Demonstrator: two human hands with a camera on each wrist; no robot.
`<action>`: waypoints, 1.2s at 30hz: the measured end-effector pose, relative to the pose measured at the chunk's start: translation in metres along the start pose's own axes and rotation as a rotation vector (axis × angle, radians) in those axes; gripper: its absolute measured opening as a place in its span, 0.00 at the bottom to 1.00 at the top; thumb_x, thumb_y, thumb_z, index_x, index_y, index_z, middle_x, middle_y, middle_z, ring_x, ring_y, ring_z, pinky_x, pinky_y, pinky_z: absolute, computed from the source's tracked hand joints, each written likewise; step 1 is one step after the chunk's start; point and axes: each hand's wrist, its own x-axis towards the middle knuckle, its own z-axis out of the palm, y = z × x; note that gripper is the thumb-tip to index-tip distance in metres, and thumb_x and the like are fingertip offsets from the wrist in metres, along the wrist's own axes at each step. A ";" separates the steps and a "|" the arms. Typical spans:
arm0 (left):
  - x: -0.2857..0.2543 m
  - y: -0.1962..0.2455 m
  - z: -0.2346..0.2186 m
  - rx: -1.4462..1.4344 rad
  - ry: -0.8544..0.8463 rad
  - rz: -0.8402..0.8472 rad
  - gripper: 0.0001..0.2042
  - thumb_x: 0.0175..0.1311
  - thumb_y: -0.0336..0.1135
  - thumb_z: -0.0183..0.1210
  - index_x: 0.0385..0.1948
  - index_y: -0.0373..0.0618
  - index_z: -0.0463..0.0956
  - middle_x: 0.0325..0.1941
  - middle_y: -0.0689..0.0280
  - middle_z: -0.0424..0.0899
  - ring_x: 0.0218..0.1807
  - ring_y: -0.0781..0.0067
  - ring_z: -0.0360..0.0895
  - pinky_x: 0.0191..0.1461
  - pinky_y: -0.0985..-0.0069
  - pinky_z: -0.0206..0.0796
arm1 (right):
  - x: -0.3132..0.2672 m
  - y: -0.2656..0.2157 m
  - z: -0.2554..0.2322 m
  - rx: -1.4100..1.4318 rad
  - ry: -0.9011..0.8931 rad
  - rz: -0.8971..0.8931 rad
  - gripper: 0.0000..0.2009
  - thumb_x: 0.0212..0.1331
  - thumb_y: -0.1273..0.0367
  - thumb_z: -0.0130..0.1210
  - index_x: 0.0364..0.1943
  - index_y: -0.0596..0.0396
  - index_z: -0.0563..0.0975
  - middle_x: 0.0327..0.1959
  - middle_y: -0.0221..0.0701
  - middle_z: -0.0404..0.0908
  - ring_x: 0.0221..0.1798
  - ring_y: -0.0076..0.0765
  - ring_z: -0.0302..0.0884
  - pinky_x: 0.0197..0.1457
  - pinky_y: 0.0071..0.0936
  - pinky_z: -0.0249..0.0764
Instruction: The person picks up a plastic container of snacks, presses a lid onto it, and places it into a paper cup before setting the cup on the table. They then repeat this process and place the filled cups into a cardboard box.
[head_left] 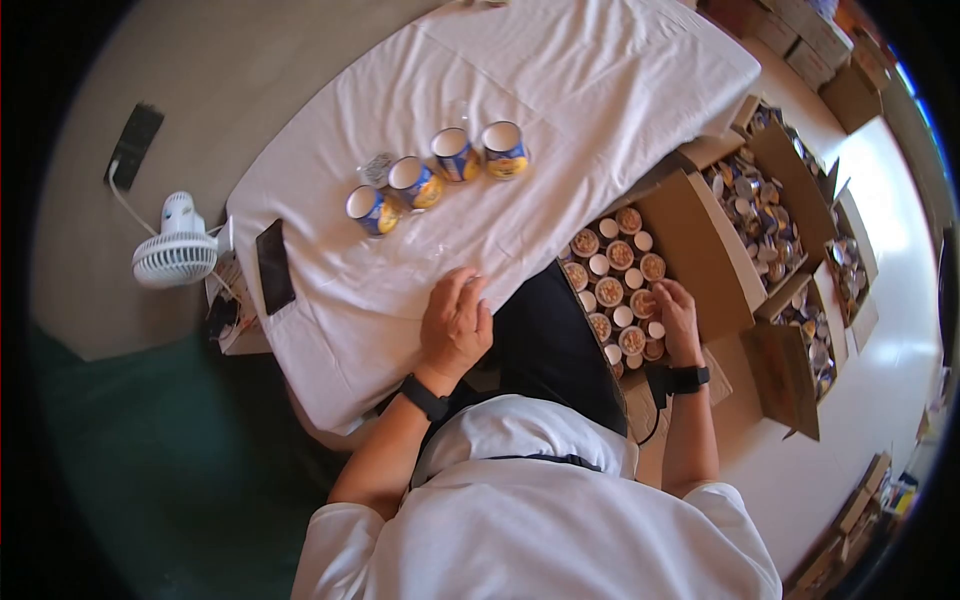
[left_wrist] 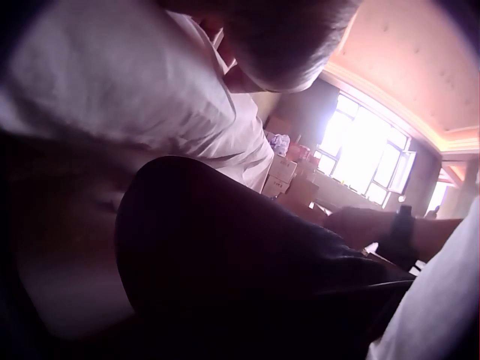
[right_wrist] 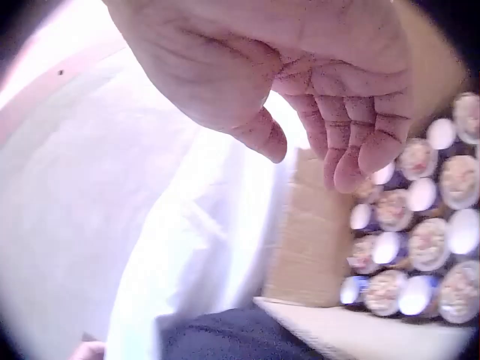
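My left hand (head_left: 455,325) rests at the near edge of the white-clothed table (head_left: 400,300), fingers loosely bent with nothing in them. It shows only as a dark shape at the top of the left wrist view. My right hand (head_left: 677,318) is over an open cardboard box (head_left: 705,250); in the right wrist view its relaxed fingers (right_wrist: 382,152) and thumb are apart and hold nothing. Packed upright in that box are rows of cups (right_wrist: 430,244), some showing a nutty-looking filling, between smaller white round tops (right_wrist: 416,295). Several blue-and-yellow cups (head_left: 455,155) stand on the cloth.
Clear plastic wrapping (head_left: 378,168) lies by the cups. A black phone (head_left: 274,266) is at the table's left edge, with a small white fan (head_left: 176,245) beyond. More open cartons (head_left: 755,205) full of packed goods stand on the floor at right.
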 end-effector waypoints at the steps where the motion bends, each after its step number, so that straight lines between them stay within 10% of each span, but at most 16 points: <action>1: 0.001 0.000 -0.002 -0.015 0.010 -0.001 0.16 0.51 0.24 0.55 0.44 0.38 0.72 0.49 0.54 0.73 0.52 0.50 0.71 0.57 0.63 0.64 | -0.005 -0.035 0.017 0.066 -0.062 -0.071 0.13 0.64 0.64 0.51 0.45 0.59 0.76 0.30 0.27 0.80 0.28 0.17 0.72 0.34 0.14 0.69; 9: -0.011 -0.012 -0.034 -0.152 0.095 -0.086 0.14 0.50 0.24 0.59 0.40 0.38 0.73 0.48 0.54 0.74 0.52 0.50 0.71 0.56 0.62 0.65 | -0.027 -0.148 0.178 -0.022 -0.562 -0.442 0.13 0.62 0.68 0.54 0.46 0.64 0.75 0.33 0.31 0.81 0.36 0.26 0.78 0.41 0.21 0.73; 17: -0.038 -0.048 -0.050 -0.160 0.276 -0.257 0.12 0.50 0.23 0.58 0.38 0.39 0.74 0.46 0.52 0.75 0.51 0.50 0.72 0.56 0.63 0.66 | -0.011 -0.167 0.281 -0.602 -0.207 -1.125 0.18 0.51 0.70 0.59 0.48 0.58 0.74 0.42 0.44 0.77 0.38 0.51 0.78 0.41 0.38 0.74; 25: -0.041 -0.049 -0.052 -0.269 0.342 -0.321 0.12 0.52 0.23 0.56 0.40 0.37 0.72 0.45 0.51 0.74 0.51 0.48 0.71 0.55 0.63 0.66 | 0.018 -0.179 0.314 -0.922 -0.270 -1.068 0.23 0.50 0.64 0.58 0.53 0.53 0.70 0.48 0.44 0.73 0.41 0.55 0.77 0.43 0.44 0.74; 30: -0.042 -0.050 -0.049 -0.330 0.357 -0.373 0.22 0.54 0.26 0.59 0.52 0.36 0.65 0.49 0.50 0.73 0.52 0.48 0.71 0.56 0.63 0.65 | -0.007 -0.191 0.288 -0.578 -0.023 -1.222 0.20 0.55 0.69 0.58 0.52 0.59 0.70 0.44 0.43 0.76 0.36 0.48 0.79 0.39 0.37 0.75; 33: -0.038 -0.042 -0.050 -0.598 0.463 -0.419 0.32 0.54 0.32 0.63 0.60 0.35 0.57 0.53 0.49 0.70 0.54 0.50 0.71 0.57 0.63 0.64 | -0.025 -0.179 0.275 0.052 -0.602 -0.380 0.17 0.61 0.67 0.54 0.51 0.62 0.70 0.37 0.37 0.79 0.32 0.33 0.79 0.35 0.28 0.75; 36: -0.041 -0.046 -0.046 -0.679 0.556 -0.380 0.38 0.53 0.36 0.65 0.63 0.35 0.53 0.54 0.49 0.68 0.54 0.52 0.70 0.57 0.62 0.64 | -0.049 -0.135 0.278 0.170 -0.892 -0.016 0.18 0.65 0.66 0.51 0.54 0.64 0.70 0.33 0.34 0.80 0.27 0.25 0.78 0.31 0.23 0.73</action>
